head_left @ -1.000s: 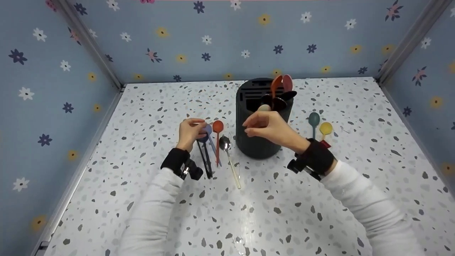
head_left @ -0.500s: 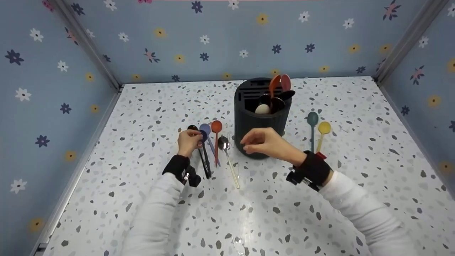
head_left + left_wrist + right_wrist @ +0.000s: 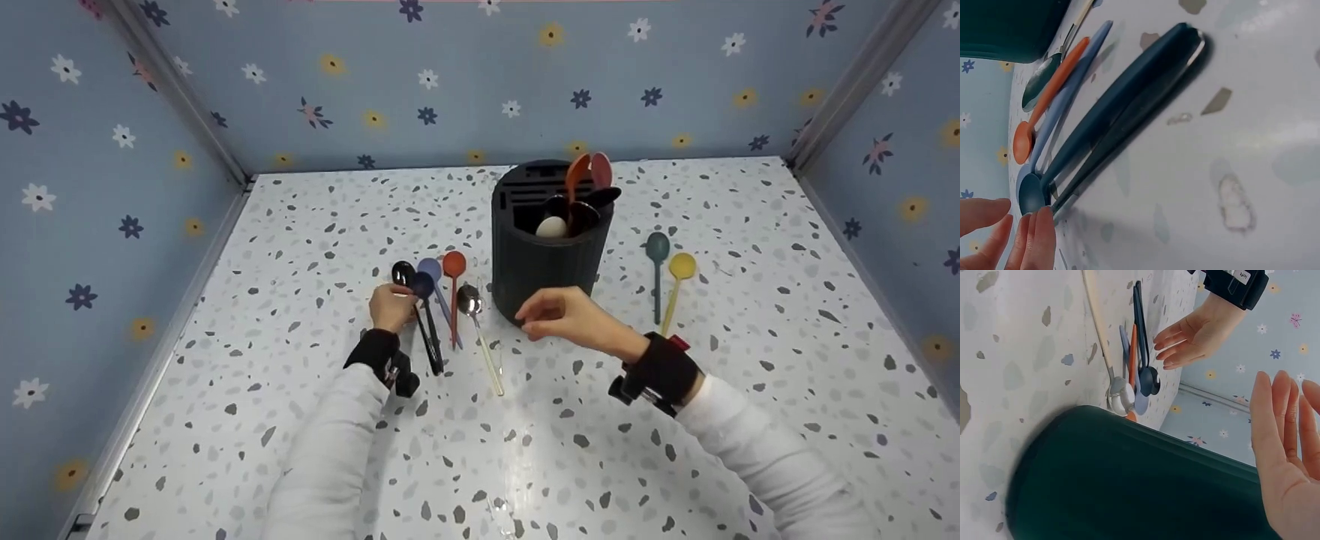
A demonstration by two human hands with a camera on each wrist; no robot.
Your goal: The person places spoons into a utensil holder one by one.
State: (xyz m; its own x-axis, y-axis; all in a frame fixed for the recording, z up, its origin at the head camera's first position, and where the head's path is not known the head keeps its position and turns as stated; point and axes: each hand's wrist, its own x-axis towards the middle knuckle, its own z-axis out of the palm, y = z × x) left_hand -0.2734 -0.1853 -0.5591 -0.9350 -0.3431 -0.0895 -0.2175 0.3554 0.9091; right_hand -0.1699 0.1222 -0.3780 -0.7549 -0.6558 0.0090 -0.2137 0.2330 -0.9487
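1. The step in hand looks like reaching for a dark spoon. The left hand (image 3: 391, 307) is by the black spoon (image 3: 403, 272) and the dark blue spoon (image 3: 424, 283). Both lie on the table (image 3: 300, 240), left of the tall dark holder (image 3: 541, 274).
2. The left hand's fingers are straight and grip nothing. I cannot tell if the tips touch a spoon.
3. The right hand (image 3: 568, 316) is loose too. It is in front of the holder with nothing in it.
4. To pick up just one, I think the left finger and thumb must pinch only that spoon, because the two are so close.
5. The head view shows an orange spoon (image 3: 576, 174) and a pink spoon (image 3: 601, 171) standing in the holder. The wrist views do not.
6. Only the head view shows the green spoon (image 3: 657, 247) and the yellow spoon (image 3: 682, 267).
7. The left wrist view shows the two dark handles up close, but fingers hide the black spoon's bowl.
8. The right wrist view shows the left hand's straight fingers best.
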